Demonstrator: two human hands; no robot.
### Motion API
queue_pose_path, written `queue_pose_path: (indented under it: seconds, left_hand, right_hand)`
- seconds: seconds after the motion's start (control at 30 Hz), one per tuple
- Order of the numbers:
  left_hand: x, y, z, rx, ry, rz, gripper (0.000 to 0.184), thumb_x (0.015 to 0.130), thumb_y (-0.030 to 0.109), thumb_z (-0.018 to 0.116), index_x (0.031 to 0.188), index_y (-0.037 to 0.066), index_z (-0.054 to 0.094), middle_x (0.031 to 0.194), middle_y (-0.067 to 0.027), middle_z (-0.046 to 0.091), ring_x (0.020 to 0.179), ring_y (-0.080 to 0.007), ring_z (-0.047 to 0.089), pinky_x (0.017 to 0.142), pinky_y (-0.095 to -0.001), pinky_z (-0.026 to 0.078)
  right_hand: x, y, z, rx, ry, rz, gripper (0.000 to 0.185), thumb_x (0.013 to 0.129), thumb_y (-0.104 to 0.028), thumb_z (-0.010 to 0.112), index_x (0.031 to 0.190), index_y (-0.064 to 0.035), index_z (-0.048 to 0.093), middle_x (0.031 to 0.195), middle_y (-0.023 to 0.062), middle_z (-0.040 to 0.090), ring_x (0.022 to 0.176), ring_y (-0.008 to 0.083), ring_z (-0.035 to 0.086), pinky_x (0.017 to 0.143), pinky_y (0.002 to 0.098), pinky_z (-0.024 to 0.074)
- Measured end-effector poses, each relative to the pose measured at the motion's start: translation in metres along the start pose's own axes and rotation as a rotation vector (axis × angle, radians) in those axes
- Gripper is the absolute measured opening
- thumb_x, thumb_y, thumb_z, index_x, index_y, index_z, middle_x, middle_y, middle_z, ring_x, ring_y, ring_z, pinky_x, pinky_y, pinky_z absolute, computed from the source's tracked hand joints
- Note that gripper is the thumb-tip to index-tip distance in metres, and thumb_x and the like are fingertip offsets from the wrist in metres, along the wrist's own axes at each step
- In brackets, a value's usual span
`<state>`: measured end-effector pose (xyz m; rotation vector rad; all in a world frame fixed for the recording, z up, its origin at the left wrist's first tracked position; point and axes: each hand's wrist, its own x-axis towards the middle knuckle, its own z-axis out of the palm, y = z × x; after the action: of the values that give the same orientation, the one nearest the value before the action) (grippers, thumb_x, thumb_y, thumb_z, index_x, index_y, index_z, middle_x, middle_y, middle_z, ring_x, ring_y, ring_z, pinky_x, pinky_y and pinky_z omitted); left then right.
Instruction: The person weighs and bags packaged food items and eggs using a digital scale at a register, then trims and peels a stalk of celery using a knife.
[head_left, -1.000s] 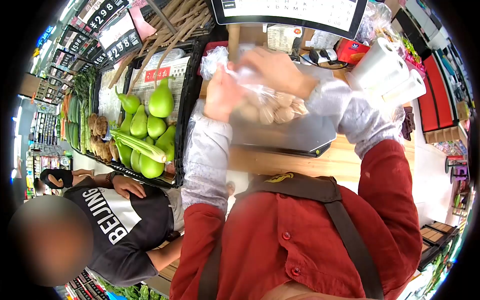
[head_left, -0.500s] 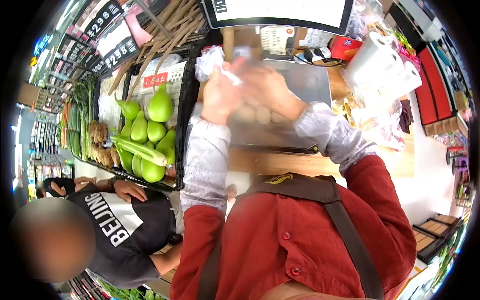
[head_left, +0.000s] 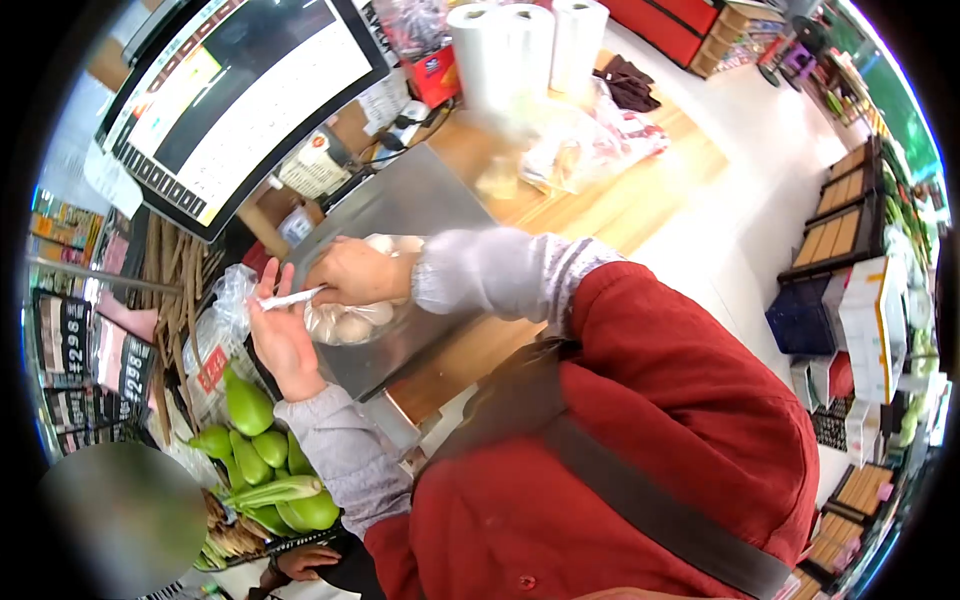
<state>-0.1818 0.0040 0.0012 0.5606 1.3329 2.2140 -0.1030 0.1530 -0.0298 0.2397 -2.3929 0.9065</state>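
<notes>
A clear plastic bag (head_left: 352, 325) of pale round items lies on a grey metal plate (head_left: 440, 185); the kind of the items is not plain. My right hand (head_left: 362, 270) is closed above the bag, gripping a twisted white strip of its plastic. That strip crosses to my left hand (head_left: 285, 340), lying over its fingers. The left fingers are stretched out and apart, palm partly turned up. Some crumpled clear plastic (head_left: 236, 292) is just left of the left hand.
Green gourds (head_left: 255, 440) fill a crate at lower left, where another person's hand (head_left: 308, 562) rests. A screen (head_left: 250, 90) stands at upper left. Plastic bag rolls (head_left: 500, 60) and crumpled bags (head_left: 590, 145) are on the wooden counter (head_left: 690, 165).
The view has swung to the right and turned, so the counter now slants. My hands have moved apart, the left fingers have stretched out, and the white strip runs between them.
</notes>
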Motion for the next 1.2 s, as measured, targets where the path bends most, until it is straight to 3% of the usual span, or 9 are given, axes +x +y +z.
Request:
queue_pose_path:
  seconds: [0.13, 0.33, 0.47, 0.57, 0.7, 0.93, 1.0, 1.1, 1.2]
  left_hand:
    - [-0.009, -0.003, 0.006, -0.01, 0.048, 0.044, 0.047, 0.1, 0.036, 0.033, 0.124, -0.004, 0.041, 0.134, -0.0195, 0.043, 0.123, -0.0325, 0.043, 0.1, -0.047, 0.037]
    - [-0.081, -0.031, 0.043, 0.306, 0.482, 0.27, 0.027, 0.098, 0.022, 0.043, 0.112, 0.0, 0.05, 0.105, -0.0124, 0.055, 0.093, -0.0186, 0.053, 0.085, -0.0296, 0.043]
    - [-0.12, -0.085, 0.041, 0.377, 0.19, 0.131, 0.015, 0.096, 0.017, 0.046, 0.097, 0.003, 0.049, 0.081, -0.0053, 0.055, 0.071, -0.0126, 0.052, 0.063, -0.0235, 0.042]
    - [-0.145, -0.119, 0.054, 0.359, 0.045, -0.128, 0.014, 0.096, 0.016, 0.048, 0.092, 0.003, 0.051, 0.073, -0.0039, 0.056, 0.063, -0.0114, 0.052, 0.058, -0.0236, 0.042]
    - [-0.162, -0.145, 0.07, 0.377, -0.218, -0.119, 0.015, 0.096, 0.017, 0.051, 0.09, 0.003, 0.052, 0.072, -0.003, 0.056, 0.06, -0.0096, 0.052, 0.058, -0.0225, 0.042]
    - [-0.177, -0.189, 0.127, 0.389, -0.129, -0.348, 0.012, 0.095, 0.016, 0.053, 0.089, 0.006, 0.055, 0.074, -0.0002, 0.057, 0.064, -0.0079, 0.053, 0.059, -0.021, 0.043]
    - [-0.184, -0.216, 0.141, 0.371, -0.078, -0.377, 0.01, 0.094, 0.015, 0.054, 0.091, 0.006, 0.055, 0.076, 0.0003, 0.058, 0.065, -0.0068, 0.053, 0.059, -0.0206, 0.044]
    - [-0.183, -0.235, 0.179, 0.414, -0.113, -0.483, 0.009, 0.093, 0.014, 0.054, 0.093, 0.005, 0.056, 0.078, 0.0004, 0.058, 0.069, -0.006, 0.054, 0.062, -0.02, 0.044]
    - [-0.18, -0.248, 0.208, 0.373, -0.151, -0.556, 0.01, 0.093, 0.014, 0.055, 0.093, 0.004, 0.056, 0.081, -0.0003, 0.06, 0.072, -0.0067, 0.055, 0.066, -0.0201, 0.044]
  right_hand:
    - [0.001, 0.002, 0.006, 0.011, 0.057, -0.02, 0.015, 0.074, -0.024, 0.068, 0.081, -0.0113, 0.067, 0.078, 0.0067, 0.064, 0.085, 0.0287, 0.059, 0.08, 0.0399, 0.0426]
    - [-0.003, 0.007, 0.019, -0.036, 0.15, -0.015, 0.017, 0.072, -0.031, 0.069, 0.075, -0.0153, 0.067, 0.073, 0.0053, 0.063, 0.08, 0.0255, 0.06, 0.078, 0.0394, 0.0404]
    - [-0.008, 0.004, 0.017, -0.094, 0.137, 0.008, 0.019, 0.073, -0.03, 0.07, 0.085, -0.0161, 0.068, 0.079, 0.0016, 0.064, 0.083, 0.0222, 0.06, 0.081, 0.037, 0.0386]
    - [-0.014, -0.007, 0.009, -0.099, 0.074, 0.036, 0.03, 0.072, -0.032, 0.07, 0.098, -0.0165, 0.066, 0.082, 0.0024, 0.064, 0.085, 0.0225, 0.06, 0.083, 0.0379, 0.0383]
    - [-0.038, -0.013, -0.023, -0.097, 0.096, -0.104, 0.046, 0.073, -0.033, 0.071, 0.112, -0.0135, 0.058, 0.093, 0.0065, 0.063, 0.093, 0.0251, 0.058, 0.09, 0.0396, 0.0379]
    - [-0.146, 0.046, -0.165, -0.358, 0.225, 0.05, 0.038, 0.075, -0.03, 0.07, 0.106, -0.0089, 0.062, 0.105, 0.0066, 0.062, 0.102, 0.0267, 0.055, 0.09, 0.0418, 0.0415]
    - [-0.186, 0.101, -0.195, -0.508, 0.094, 0.242, 0.048, 0.074, -0.035, 0.07, 0.114, -0.0113, 0.059, 0.11, 0.0068, 0.058, 0.105, 0.0269, 0.052, 0.092, 0.0414, 0.0387]
    - [-0.224, 0.154, -0.22, -0.782, -0.038, 0.278, 0.056, 0.074, -0.036, 0.071, 0.121, -0.0113, 0.054, 0.116, 0.0098, 0.054, 0.108, 0.0306, 0.05, 0.094, 0.0419, 0.0384]
    - [-0.237, 0.172, -0.258, -1.072, 0.226, 0.188, 0.041, 0.074, -0.024, 0.068, 0.112, -0.0096, 0.062, 0.123, 0.0117, 0.053, 0.109, 0.0309, 0.051, 0.091, 0.0407, 0.0426]
